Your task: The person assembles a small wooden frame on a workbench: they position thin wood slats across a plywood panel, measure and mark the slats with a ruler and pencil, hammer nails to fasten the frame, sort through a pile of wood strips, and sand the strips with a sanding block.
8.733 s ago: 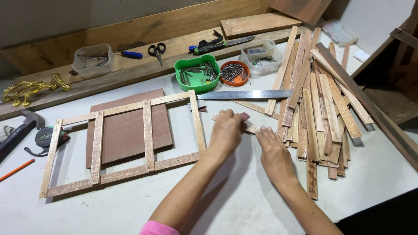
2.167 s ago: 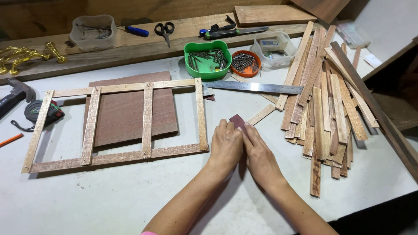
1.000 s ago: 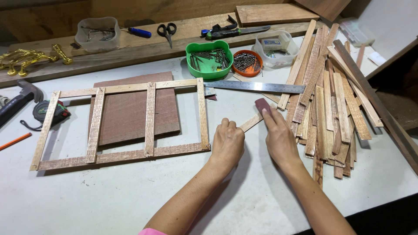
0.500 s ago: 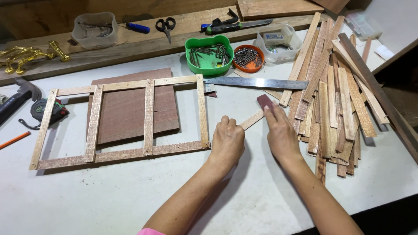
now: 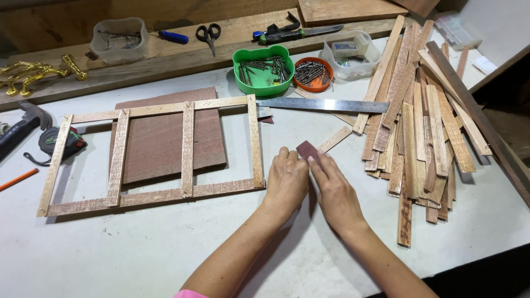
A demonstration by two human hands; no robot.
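My left hand (image 5: 286,182) presses down on the near end of a thin wooden strip (image 5: 335,138) that lies slanted on the white table (image 5: 138,248). My right hand (image 5: 335,190) holds a small dark red piece of sandpaper (image 5: 307,150) with its fingertips against that strip, right beside my left fingers. Most of the strip is hidden under both hands; only its far end shows. A ladder-like wooden frame (image 5: 152,152) lies just to the left, over a reddish-brown board (image 5: 160,140).
A pile of wooden strips (image 5: 425,127) covers the right side. A steel ruler (image 5: 323,105) lies beyond the hands. Green (image 5: 264,69) and orange (image 5: 312,74) bowls of nails, scissors (image 5: 208,34), a hammer (image 5: 22,129), a tape measure (image 5: 58,142) and a pencil (image 5: 17,180) are also around.
My right hand has slid the sandpaper back along the strip toward me, from the strip's far end near the ruler to next to my left hand. My left hand stayed put.
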